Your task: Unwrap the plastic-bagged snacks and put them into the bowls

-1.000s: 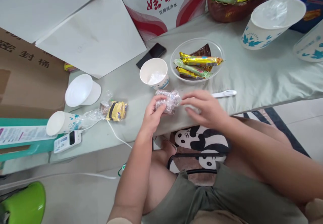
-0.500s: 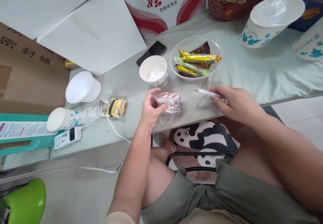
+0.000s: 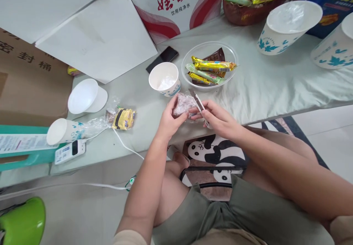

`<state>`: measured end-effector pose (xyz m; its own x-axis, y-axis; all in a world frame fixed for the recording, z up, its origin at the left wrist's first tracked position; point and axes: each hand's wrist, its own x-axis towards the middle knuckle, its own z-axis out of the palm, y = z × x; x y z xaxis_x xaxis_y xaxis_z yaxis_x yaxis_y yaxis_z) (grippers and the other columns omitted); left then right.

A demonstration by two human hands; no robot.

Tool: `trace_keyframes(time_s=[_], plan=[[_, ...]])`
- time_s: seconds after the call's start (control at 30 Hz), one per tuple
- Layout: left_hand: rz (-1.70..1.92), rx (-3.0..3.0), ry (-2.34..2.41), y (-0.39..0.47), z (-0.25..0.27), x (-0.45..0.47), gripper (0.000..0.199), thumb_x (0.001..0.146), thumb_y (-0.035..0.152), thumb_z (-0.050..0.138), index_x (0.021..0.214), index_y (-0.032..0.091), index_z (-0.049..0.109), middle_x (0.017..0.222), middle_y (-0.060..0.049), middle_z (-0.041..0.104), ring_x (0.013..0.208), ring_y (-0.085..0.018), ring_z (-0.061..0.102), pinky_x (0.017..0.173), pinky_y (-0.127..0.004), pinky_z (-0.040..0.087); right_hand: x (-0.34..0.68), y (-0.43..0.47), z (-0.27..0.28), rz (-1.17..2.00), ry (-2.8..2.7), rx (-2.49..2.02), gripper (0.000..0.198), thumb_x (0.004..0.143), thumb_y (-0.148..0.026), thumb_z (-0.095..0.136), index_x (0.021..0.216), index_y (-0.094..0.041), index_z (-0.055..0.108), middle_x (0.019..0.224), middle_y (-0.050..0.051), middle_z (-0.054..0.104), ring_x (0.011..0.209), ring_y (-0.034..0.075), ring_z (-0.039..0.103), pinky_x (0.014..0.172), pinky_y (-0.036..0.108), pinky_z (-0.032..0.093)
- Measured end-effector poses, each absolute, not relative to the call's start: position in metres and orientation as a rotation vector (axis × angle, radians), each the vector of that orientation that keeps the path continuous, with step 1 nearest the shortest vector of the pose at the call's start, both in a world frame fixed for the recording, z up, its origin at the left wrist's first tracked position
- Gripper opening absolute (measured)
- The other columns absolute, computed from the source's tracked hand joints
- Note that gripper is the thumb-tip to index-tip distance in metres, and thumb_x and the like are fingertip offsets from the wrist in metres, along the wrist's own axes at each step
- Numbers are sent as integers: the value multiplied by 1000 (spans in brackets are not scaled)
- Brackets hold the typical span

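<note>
My left hand is closed on a small bundle wrapped in clear plastic, its contents brownish-pink and hard to make out. In my right hand is a slim white utility knife, its grey blade pointing up and left beside the bundle. The right fingertips reach the bundle's right side. Just behind the bundle stands a white paper cup with crumpled clear plastic inside. A clear plastic bowl behind my right hand holds several wrapped snack bars.
A black phone lies behind the cup. To the left are a white cup, a tipped paper cup, a yellow snack packet and a power bank with a white cable. Large paper cups stand at right; boxes line the back.
My right hand has moved left from the table to the bundle, and the knife has turned from lying sideways to pointing up. The bundle has been lifted and tilted in my left hand.
</note>
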<state>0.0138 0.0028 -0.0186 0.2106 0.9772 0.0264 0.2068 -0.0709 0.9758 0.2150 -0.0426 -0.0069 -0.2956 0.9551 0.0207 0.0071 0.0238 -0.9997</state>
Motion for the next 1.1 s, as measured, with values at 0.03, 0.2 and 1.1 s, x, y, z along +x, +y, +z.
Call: trace_keyframes(time_s=[0.03,0.2,1.1], plan=[[996,1453,1175,2,-18,15,66,73,36,81,133,24,57,142,-12,60,132,-28,57,105,-38,50,216,-44,-6,1334,-1502,-1083,27,101,-44,44,112,-22,55,110,10,73,91,20,71,67,31,54],[1096,1371,1211,0,-15,18,57,69,36,83,119,23,59,127,-10,66,116,-24,65,93,-32,55,216,-49,-4,995,-1668,-1293,25,95,-32,51,117,-22,59,88,3,76,66,16,63,65,31,47],[980,1846,1347,1,-12,-8,27,81,22,53,106,21,64,114,-9,60,104,-22,60,79,-32,55,252,-43,-8,204,-2094,-1422,27,92,-36,56,114,-21,65,113,14,70,105,32,64,88,46,48]])
